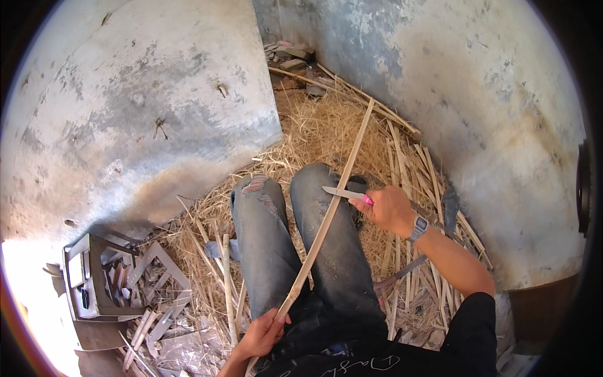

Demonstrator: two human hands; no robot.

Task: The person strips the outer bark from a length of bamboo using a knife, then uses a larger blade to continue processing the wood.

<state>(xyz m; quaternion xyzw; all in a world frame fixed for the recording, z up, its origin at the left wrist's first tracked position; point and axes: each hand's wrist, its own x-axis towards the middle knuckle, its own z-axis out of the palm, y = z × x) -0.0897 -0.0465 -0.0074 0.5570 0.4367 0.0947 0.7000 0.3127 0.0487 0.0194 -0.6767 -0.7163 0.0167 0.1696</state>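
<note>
A long, pale bamboo strip (328, 218) slants across my lap, from my left hip up past my right knee. Near its lower end my left hand (264, 333) is closed round it, and a short piece runs on below the hand. My right hand (389, 209), with a watch at the wrist, grips a knife (341, 192) with a pink handle. The blade points left and crosses the strip just beyond my right knee. Whether the edge bites into the strip is too small to tell.
Shavings (320, 129) cover the floor round my legs. Several long strips (402, 163) lie along the right wall (477, 94). At lower left stands a dark box-like frame (94, 276) beside wooden scraps (166, 283). A pale wall (151, 94) rises at left; rubble (294, 56) fills the far corner.
</note>
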